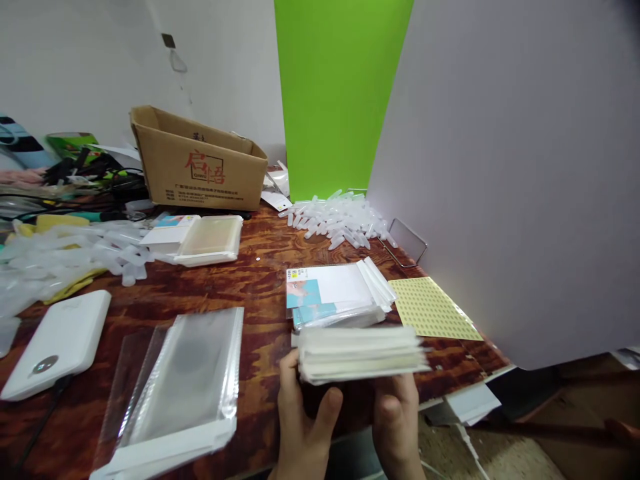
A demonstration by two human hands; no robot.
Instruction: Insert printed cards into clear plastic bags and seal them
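Both my hands hold one thick stack of thin pale sheets [360, 353] above the table's front edge. My left hand [303, 423] grips its left end, thumb up against the underside. My right hand [397, 420] supports the right part from below, fingers hidden under the stack. Just behind the stack lies a pile of bagged cards with a blue and white print [335, 297]. A pile of clear plastic sleeves [185, 387] lies to the left of my hands.
On the dark wooden table [260, 280]: a yellow dotted sheet [433, 310], a heap of small clear caps [340, 220], a cardboard box [200, 163], a pale tray [210, 240], a white power bank [57, 343]. A grey board [510, 167] stands at right, a green one [335, 93] behind.
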